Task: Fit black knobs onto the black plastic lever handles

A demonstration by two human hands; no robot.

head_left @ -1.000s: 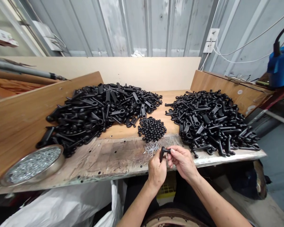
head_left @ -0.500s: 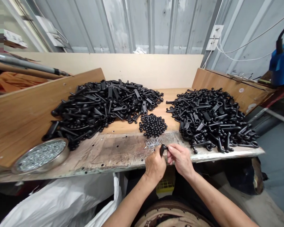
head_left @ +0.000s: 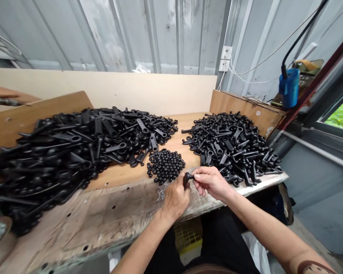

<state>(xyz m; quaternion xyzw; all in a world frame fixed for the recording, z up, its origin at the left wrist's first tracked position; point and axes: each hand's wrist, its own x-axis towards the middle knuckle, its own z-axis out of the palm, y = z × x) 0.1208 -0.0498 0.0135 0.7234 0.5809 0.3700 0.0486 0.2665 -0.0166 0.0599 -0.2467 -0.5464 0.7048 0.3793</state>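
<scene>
A metal dish (head_left: 5, 243) is seen far left, its inside blurred. A black handle (head_left: 186, 179) is gripped by the fingers of the left hand (head_left: 175, 198) and right hand (head_left: 210, 182).

I count two heaps of black levers, left heap (head_left: 74, 152) and right heap (head_left: 231, 148); one cluster of black balls (head_left: 165, 165); one scatter of metal pins (head_left: 161, 194); one black piece (head_left: 186, 179) between my left grip (head_left: 175, 196) and right grip (head_left: 210, 182).

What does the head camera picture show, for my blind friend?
A left hand and right hand pinch a small black plastic handle over a worn wooden workbench. On it lie a left heap of black plastic levers, a similar right heap, small black balls and tiny silver screws.
</scene>
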